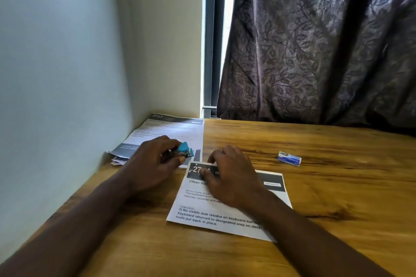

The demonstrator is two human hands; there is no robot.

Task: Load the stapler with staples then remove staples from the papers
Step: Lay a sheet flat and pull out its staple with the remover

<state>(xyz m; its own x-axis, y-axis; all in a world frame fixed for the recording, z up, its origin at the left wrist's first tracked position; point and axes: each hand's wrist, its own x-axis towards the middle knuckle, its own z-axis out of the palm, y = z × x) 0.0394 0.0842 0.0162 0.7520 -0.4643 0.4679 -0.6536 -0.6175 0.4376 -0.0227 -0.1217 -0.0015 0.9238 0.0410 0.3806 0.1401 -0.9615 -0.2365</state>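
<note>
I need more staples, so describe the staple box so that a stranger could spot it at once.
Look at the wooden table under the dark curtain. Right of the right hand and the paper it rests on, a small box lies alone on bare wood. It alone is blue and white, unlike the teal stapler in the left hand.

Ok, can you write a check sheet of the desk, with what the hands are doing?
Surface: wooden table, grain showing at right.
Job's things: teal stapler held over the paper pile near the corner; printed sheet in front; small staple box lying at right.
Clutter: nothing seen.
Hands: left hand grips the stapler; right hand presses on the printed sheet's top.
Cables: nothing seen.
Surroundings: pale wall at left, window frame, dark leaf-patterned curtain behind.
</note>
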